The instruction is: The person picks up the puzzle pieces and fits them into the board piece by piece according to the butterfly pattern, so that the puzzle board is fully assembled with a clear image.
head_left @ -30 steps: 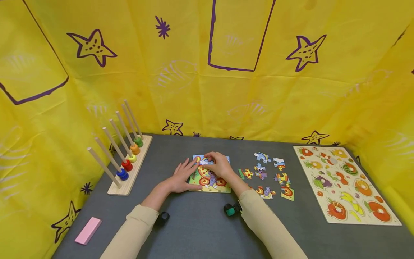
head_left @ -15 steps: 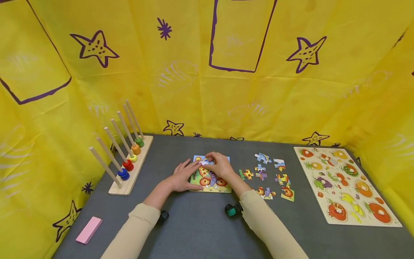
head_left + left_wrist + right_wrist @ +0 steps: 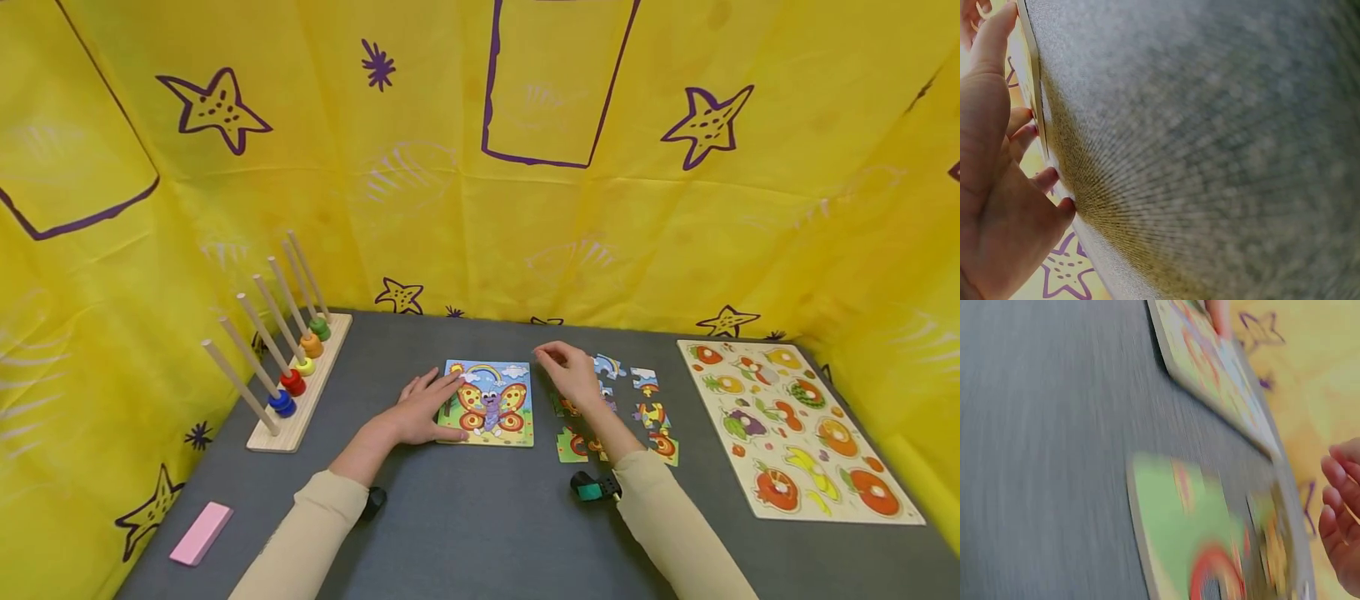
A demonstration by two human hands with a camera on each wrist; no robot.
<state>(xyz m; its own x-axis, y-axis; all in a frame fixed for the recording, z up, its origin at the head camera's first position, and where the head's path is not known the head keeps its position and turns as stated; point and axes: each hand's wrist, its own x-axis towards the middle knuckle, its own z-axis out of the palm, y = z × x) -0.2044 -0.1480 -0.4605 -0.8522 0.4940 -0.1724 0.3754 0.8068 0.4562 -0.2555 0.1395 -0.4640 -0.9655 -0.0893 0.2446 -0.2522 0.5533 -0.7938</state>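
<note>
A square butterfly puzzle board lies flat on the dark table, its picture facing up. My left hand rests at its left edge, fingers spread over the upper left corner and thumb along the near edge. In the left wrist view, the thumb and fingertips of that hand meet the board's edge. To the right of the board, my right hand is above loose jigsaw pieces, partly hiding several of them. Its fingers are loosely bent in the right wrist view, with nothing seen between them.
On the left stands a wooden peg rack with coloured rings low on its pegs. A pink block lies nearer on that side. Far right is a fruit puzzle board. A yellow patterned cloth hangs behind the table.
My right hand has lifted off the upper part of the butterfly board and moved right, over the loose pieces. The board's picture is now uncovered there. My left hand stays in place.
</note>
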